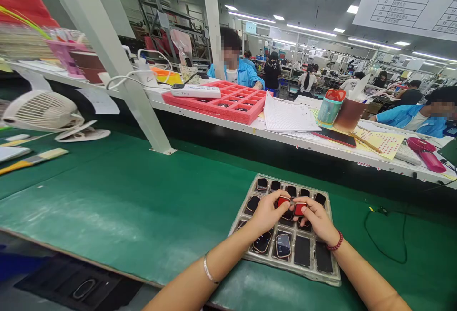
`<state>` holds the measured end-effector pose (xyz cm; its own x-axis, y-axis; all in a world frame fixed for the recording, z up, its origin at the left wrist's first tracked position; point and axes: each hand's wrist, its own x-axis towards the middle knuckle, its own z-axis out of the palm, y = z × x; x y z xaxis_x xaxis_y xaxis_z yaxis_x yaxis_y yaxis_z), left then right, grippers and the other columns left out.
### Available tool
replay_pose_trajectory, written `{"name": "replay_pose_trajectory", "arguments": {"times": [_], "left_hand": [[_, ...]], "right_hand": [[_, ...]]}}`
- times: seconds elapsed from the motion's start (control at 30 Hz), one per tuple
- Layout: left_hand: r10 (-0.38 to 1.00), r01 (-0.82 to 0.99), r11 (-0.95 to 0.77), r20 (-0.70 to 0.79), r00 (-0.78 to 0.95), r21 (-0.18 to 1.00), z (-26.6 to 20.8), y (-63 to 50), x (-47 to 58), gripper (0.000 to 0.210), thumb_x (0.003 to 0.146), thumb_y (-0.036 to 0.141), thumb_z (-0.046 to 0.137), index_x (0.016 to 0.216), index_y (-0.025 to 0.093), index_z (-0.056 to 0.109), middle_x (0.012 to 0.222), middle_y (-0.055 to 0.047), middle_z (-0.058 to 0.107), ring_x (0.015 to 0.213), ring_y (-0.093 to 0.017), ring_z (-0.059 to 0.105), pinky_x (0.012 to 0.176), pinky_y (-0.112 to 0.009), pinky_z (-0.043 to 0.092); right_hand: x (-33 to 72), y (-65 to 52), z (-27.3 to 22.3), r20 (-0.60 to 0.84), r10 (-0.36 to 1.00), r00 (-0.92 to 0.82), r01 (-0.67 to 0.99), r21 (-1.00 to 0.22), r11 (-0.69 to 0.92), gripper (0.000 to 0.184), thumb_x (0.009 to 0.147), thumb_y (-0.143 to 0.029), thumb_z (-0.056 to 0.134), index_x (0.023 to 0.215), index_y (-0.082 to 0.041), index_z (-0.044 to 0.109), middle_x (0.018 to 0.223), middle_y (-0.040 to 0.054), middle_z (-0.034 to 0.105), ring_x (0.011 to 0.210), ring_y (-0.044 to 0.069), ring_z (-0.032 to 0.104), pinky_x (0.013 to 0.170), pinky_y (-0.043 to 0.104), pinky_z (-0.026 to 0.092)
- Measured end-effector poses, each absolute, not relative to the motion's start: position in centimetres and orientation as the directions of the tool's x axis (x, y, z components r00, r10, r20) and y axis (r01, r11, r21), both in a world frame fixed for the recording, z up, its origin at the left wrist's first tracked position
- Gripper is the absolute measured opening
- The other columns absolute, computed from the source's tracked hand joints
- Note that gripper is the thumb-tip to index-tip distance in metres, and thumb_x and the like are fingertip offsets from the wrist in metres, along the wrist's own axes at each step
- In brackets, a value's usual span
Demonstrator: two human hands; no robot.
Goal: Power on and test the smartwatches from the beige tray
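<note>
Over a clear plastic tray (pixel 285 269) of smartwatch cases, both of my hands are raised side by side. My left hand (pixel 269 210) is closed on a smartwatch (pixel 283 201) whose screen glows red. A second red-lit smartwatch (pixel 299 209) is pinched between the thumb and fingers of my right hand (pixel 317 218). Several dark-screened smartwatches lie in the tray's compartments, among them one with a lit display (pixel 283 245) in the front row. Two front compartments at the right show only black lining (pixel 303 251). My hands hide part of the middle row.
The tray lies on a green mat (pixel 124 206). Behind it runs a white shelf (pixel 221 119) with a red foam tray (pixel 221 104), papers (pixel 287 113) and a pink handheld fan (pixel 426 154). A slanted post (pixel 135 87) and white fan (pixel 46 106) stand left; a cable (pixel 385 249) lies right.
</note>
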<state>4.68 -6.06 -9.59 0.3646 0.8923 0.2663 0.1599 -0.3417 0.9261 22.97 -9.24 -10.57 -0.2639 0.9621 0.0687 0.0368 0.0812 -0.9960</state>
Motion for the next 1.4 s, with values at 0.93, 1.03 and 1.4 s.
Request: {"name": "replay_pose_trajectory", "arguments": {"times": [0.93,1.03,1.4], "left_hand": [[0.898,0.221,-0.345,0.252,0.360,0.912,-10.14,-5.99,4.72,0.036,0.068,0.006,0.046,0.101,0.018,0.056,0.085,-0.001,0.062,0.065,-0.012,0.053,0.059,-0.021,0.041],[0.896,0.206,-0.334,0.242,0.373,0.920,-10.38,-5.93,4.74,0.039,0.068,0.005,0.045,0.104,0.018,0.055,0.089,-0.002,0.063,0.066,-0.012,0.054,0.060,-0.021,0.042],[0.903,0.132,-0.294,0.230,0.364,0.947,-10.08,-6.09,4.74,0.029,0.075,0.015,0.050,0.102,0.018,0.060,0.088,-0.003,0.065,0.068,-0.013,0.058,0.062,-0.023,0.047]], "right_hand": [[22.47,-9.43,-10.18,0.094,0.966,-0.241,0.052,-0.993,0.109,0.035,0.078,-0.018,0.053,0.112,-0.022,0.047,0.098,0.0061,0.059,0.073,0.015,0.062,0.053,0.025,0.050],[22.44,-9.54,-10.00,0.077,0.969,-0.235,0.065,-0.993,0.095,0.037,0.077,-0.017,0.053,0.113,-0.022,0.046,0.096,0.0055,0.059,0.070,0.014,0.061,0.053,0.025,0.050],[22.70,-9.41,-10.19,0.058,0.976,-0.208,0.087,-0.993,0.077,0.026,0.078,-0.023,0.053,0.104,-0.020,0.052,0.086,0.0039,0.062,0.060,0.011,0.058,0.048,0.021,0.045]]}}
